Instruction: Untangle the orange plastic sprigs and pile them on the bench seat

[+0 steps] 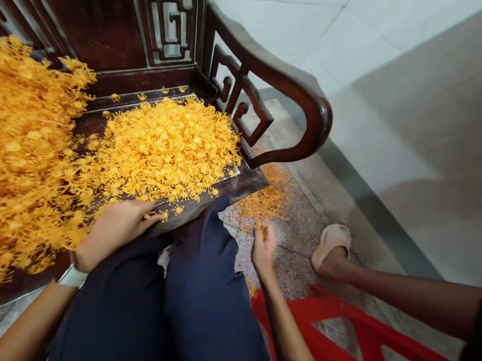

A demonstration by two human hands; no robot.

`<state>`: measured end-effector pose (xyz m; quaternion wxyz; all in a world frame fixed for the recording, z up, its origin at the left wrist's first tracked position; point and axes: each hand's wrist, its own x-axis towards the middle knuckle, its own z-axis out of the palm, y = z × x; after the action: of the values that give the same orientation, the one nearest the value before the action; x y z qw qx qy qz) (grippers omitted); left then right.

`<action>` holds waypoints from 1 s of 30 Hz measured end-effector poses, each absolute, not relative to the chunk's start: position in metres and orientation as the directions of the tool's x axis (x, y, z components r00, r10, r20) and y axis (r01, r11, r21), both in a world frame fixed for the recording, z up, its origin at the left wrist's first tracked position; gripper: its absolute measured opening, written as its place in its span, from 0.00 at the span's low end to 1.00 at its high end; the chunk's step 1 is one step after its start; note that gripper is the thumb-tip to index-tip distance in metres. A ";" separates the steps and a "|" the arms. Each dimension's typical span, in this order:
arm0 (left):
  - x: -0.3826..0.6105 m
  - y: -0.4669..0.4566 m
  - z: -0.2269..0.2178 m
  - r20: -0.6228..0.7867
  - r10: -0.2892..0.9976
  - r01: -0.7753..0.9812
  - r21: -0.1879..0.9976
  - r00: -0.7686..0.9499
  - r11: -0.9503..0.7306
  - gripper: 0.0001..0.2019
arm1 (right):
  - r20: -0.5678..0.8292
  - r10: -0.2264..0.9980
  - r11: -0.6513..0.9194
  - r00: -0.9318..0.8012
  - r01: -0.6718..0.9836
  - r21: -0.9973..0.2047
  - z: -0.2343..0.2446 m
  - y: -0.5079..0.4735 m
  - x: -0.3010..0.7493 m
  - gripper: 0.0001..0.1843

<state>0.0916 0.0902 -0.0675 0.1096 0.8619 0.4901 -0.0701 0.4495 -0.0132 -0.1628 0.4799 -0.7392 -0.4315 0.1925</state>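
My left hand (119,225), with a pale watch band (73,277) at the wrist, rests at the front edge of the dark wooden bench (244,186). Its thumb and fingers are apart, close to a few loose yellow flower-shaped pieces; some fingertips are hidden. A broad pile of these small pronged yellow pieces (169,145) covers the seat. Beyond my right knee, my right hand (263,249) hangs low above the floor. Its fingers are closed in a pinch on what looks like a small yellow piece.
A larger heap of orange-yellow branching pieces (9,152) fills the left side. Orange scraps (270,194) lie on the floor beneath the curved armrest (300,90). At right are a red plastic stool (362,337) and another person's slippered foot (334,249). A pale wall (370,103) stands behind.
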 end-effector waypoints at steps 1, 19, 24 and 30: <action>0.090 0.091 -0.068 -0.196 0.856 0.877 0.061 0.479 -0.476 0.27 | 0.169 0.830 -0.135 0.532 0.484 -0.864 -0.154 0.000 0.452 0.19; 0.081 0.128 -0.060 -0.185 0.979 0.987 -0.118 0.087 -0.110 0.31 | 0.147 0.746 0.656 -0.649 0.681 -0.326 -0.114 0.165 0.324 0.10; 0.076 0.129 -0.051 -0.094 0.995 0.992 -0.122 0.019 -0.030 0.29 | 0.105 0.752 0.645 -0.650 0.694 -0.320 -0.101 0.181 0.299 0.12; 0.061 0.109 -0.018 0.059 0.998 0.990 0.139 0.001 -0.009 0.24 | 0.090 0.729 0.656 -0.679 0.655 -0.375 -0.083 0.167 0.317 0.26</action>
<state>0.0608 0.1093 -0.0175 0.0285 0.7070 0.7032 0.0704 0.3170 0.1671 -0.0826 0.1172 -0.3833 -0.9025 0.1579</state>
